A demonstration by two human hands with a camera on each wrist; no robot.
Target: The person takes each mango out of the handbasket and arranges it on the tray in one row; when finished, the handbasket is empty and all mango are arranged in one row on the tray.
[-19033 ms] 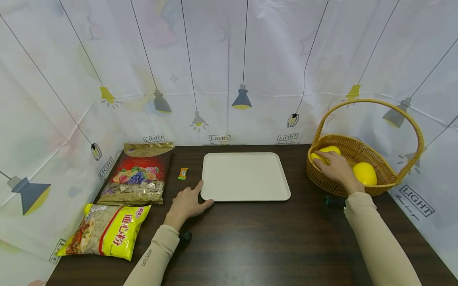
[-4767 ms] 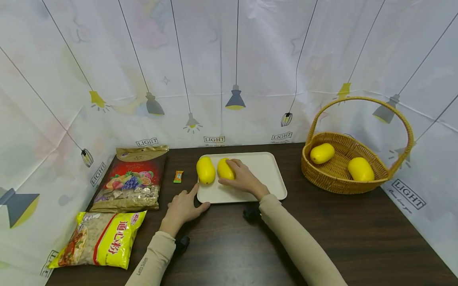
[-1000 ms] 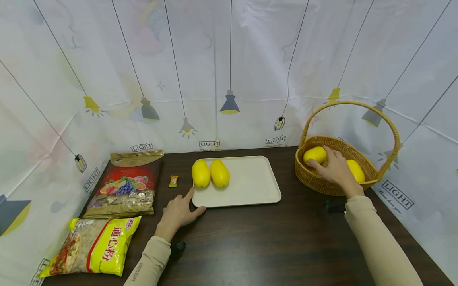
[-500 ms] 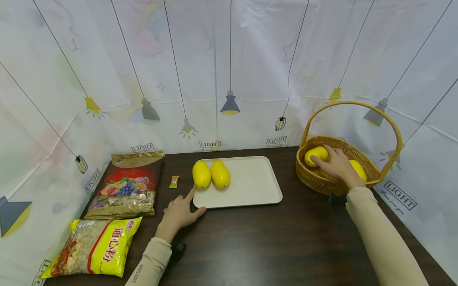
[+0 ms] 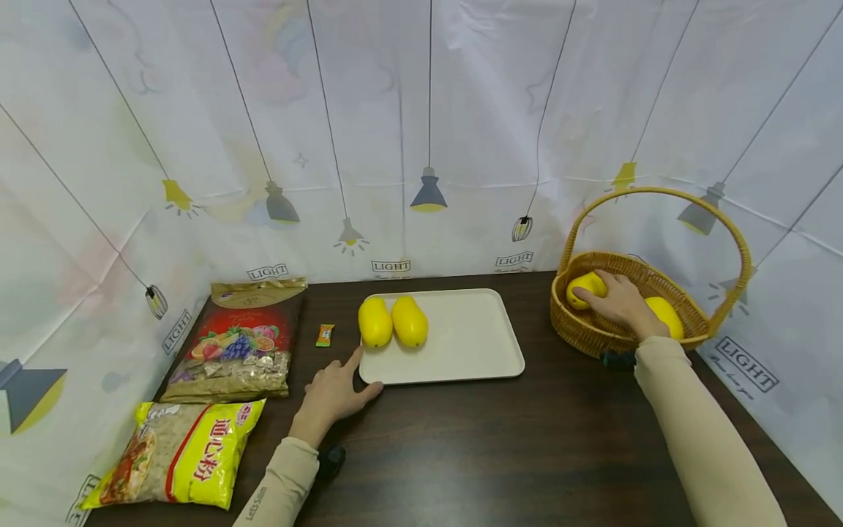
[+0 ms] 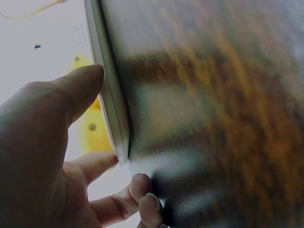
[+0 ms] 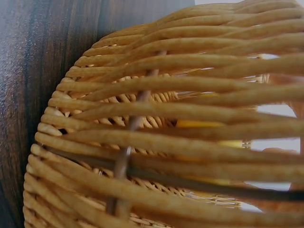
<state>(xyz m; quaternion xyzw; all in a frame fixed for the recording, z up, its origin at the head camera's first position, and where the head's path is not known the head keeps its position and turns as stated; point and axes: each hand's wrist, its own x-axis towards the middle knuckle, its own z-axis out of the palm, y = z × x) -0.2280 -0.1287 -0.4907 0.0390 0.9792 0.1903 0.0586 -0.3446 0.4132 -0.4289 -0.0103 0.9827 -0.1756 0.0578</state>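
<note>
My left hand (image 5: pixel 334 397) lies at the near left corner of a cream tray (image 5: pixel 470 344), thumb at the front rim and index finger at the left rim. In the left wrist view the thumb (image 6: pixel 78 90) lies along the tray's edge. Two yellow mangoes (image 5: pixel 375 322) sit side by side on the tray's left part. Inside the wicker basket (image 5: pixel 579 333) on the right, my right hand (image 5: pixel 619 301) grips a yellow mango (image 5: pixel 585 287), thumb in front and fingers over its far side. Another mango (image 5: pixel 665 315) lies behind the right wrist. Basket weave mostly fills the right wrist view.
A red and gold candy bag (image 5: pixel 237 344) and a yellow pasta bag (image 5: pixel 178 454) lie at the left. One small wrapped candy (image 5: pixel 325 335) is left of the tray. The basket's tall handle (image 5: pixel 658 190) arches above it, and a printed curtain backs the dark table (image 5: pixel 487 454).
Earlier the tray was bare; then two mangoes stood on it, the right hand setting down the second. The right hand has since returned to the basket and closed round another. The left hand stays at the corner.
</note>
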